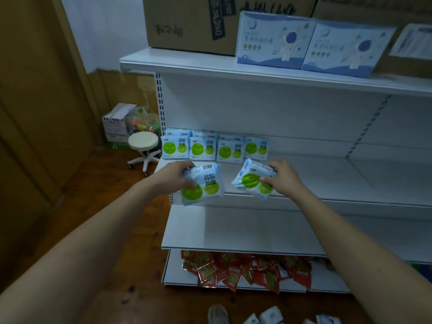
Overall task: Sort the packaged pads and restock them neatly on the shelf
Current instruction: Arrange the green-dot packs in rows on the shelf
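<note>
Your forearms fill the lower frame, so start from them: both reach fwd to the middle shelf (327, 178), each hand carrying one pack.

Shelf first, since it sets the line. A row of green-dot packs (215, 147) already stands upright along its back edge at the left end, some doubled behind. Judging by that, the step in hand is adding two more, so match them: upright, print facing out, green dots level w/ the neighbours, touching but not crushed.

Left pack (202, 183) hangs over the shelf's front-left corner, face toward you, barcode up top. Your left hand (176, 175) has thumb & fingers curled round its left edge. Turn it the same way up as the row before setting it down.

Right pack (254, 180) sits tilted above the front edge, just right of the other, apart from it. Your right hand (281, 176) pinches its right side, thumb on the face. Level it, then prob. seat it right of the last pack in the row.

Hard to tell:
- whether either pack touches the shelf or hovers
- how deep the row runs behind
- small print on packs, blurred
- bottom edge: more packs on the floor (264, 318) cut off, type unclear
- red sachets (245, 270) on the lowest shelf, half hidden under the board above.
</note>
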The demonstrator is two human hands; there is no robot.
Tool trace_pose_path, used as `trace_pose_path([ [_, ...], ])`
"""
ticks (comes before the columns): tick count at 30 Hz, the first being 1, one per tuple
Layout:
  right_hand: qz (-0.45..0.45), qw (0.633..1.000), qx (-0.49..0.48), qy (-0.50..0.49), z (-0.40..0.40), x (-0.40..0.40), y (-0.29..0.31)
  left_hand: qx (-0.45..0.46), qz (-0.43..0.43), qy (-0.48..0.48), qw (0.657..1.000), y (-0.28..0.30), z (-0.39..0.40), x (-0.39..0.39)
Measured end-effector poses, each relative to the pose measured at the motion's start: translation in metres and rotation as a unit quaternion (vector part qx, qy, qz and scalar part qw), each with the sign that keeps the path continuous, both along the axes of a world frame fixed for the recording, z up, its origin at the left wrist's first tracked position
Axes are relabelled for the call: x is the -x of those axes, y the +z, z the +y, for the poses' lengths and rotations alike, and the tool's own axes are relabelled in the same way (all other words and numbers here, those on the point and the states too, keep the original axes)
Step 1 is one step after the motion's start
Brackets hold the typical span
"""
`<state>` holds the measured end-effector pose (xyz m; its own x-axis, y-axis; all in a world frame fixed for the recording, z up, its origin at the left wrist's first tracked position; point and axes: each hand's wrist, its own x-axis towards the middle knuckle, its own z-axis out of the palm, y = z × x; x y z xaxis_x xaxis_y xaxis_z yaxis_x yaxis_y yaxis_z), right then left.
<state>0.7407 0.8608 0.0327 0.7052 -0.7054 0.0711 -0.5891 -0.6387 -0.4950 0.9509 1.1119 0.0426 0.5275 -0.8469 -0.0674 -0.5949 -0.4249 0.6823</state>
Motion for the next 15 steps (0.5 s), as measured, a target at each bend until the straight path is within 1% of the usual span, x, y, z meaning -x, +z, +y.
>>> trace_pose_path([
  [2,0.021,1.0,0.015,-0.007,-0.032,-0.017,-0.008,-0.01,-0.001,-0.003,1.0,-0.008,-0.02,-0.011],
  [5,0.035,0.999,0.012,-0.018,-0.083,-0.049,-0.016,-0.027,-0.012,0.001,1.0,-0.017,-0.051,-0.034],
  [9,0.101,0.994,0.032,-0.021,-0.145,-0.093,-0.021,-0.064,-0.01,0.022,0.998,-0.026,-0.089,-0.063],
  [15,0.171,0.983,0.068,0.004,-0.195,-0.146,-0.042,-0.073,0.005,0.028,0.997,-0.028,-0.134,-0.086],
])
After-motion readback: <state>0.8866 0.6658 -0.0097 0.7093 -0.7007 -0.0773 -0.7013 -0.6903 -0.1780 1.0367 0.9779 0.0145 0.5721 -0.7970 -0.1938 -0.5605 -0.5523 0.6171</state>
